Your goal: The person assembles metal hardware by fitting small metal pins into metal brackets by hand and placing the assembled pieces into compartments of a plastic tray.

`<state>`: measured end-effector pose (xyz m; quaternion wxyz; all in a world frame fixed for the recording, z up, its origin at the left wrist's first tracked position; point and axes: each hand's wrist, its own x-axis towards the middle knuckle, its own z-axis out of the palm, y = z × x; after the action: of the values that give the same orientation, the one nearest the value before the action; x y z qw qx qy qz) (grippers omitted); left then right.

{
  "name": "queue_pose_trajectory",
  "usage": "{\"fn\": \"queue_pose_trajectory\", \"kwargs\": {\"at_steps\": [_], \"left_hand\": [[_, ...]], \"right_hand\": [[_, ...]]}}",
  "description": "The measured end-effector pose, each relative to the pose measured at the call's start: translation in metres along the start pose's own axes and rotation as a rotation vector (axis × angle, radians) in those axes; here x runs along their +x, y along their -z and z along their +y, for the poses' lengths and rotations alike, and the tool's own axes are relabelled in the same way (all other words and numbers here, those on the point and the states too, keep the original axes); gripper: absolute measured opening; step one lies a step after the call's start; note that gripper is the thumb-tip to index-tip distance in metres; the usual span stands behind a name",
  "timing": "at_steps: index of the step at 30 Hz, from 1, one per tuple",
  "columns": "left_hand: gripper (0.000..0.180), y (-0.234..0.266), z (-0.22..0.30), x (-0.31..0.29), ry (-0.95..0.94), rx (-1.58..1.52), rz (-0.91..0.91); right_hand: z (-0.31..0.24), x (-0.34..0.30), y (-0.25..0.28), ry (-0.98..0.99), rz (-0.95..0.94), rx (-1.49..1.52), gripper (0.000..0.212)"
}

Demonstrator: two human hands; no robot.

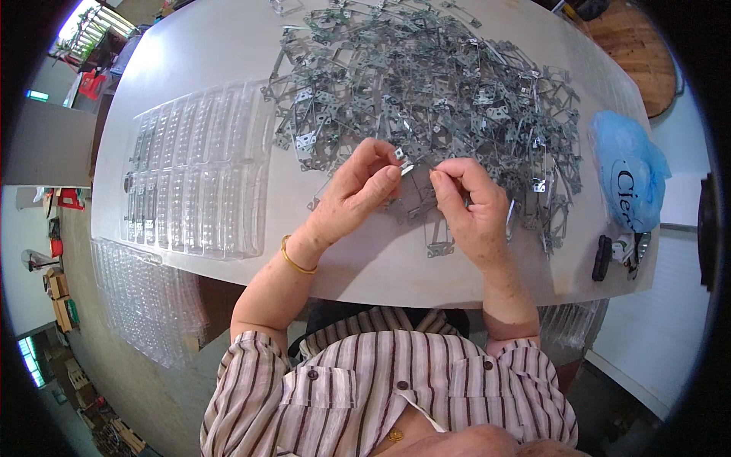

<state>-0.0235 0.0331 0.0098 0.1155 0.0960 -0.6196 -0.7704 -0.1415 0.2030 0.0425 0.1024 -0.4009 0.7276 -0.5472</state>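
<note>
A broad heap of thin stamped metal brackets (426,91) spreads over the far middle and right of the table. At its near edge my left hand (354,186) pinches a small shiny metal bracket (404,161) between thumb and fingers. Just to the right, my right hand (472,202) has its thumb and forefinger pressed together close to that bracket. What sits between those right fingertips is too small to make out. One loose bracket (440,248) lies below the heap, between my forearms.
A clear plastic tray (255,190) with rows of slots lies at the left, some slots holding metal parts. More clear trays (145,293) stand below the table's left edge. At right are a blue plastic bag (628,171) and a black object (602,257).
</note>
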Motion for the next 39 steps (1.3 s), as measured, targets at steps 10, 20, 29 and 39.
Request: {"fn": "queue_pose_trajectory", "kwargs": {"at_steps": [10, 20, 29, 39], "left_hand": [[0.029, -0.002, -0.002, -0.008, -0.098, 0.252, -0.051], [0.031, -0.003, 0.011, -0.009, -0.165, 0.516, -0.098], [0.021, -0.001, 0.003, -0.007, 0.063, -0.148, -0.049], [0.027, 0.008, 0.001, 0.0, 0.15, -0.502, 0.033]], "right_hand": [[0.005, -0.002, -0.001, -0.277, -0.101, 0.344, 0.022], [0.009, 0.002, 0.01, -0.504, -0.247, 0.566, 0.016], [0.012, 0.005, 0.006, -0.368, 0.048, 0.613, 0.012], [0.009, -0.002, -0.001, -0.414, -0.203, 0.465, 0.015]]}}
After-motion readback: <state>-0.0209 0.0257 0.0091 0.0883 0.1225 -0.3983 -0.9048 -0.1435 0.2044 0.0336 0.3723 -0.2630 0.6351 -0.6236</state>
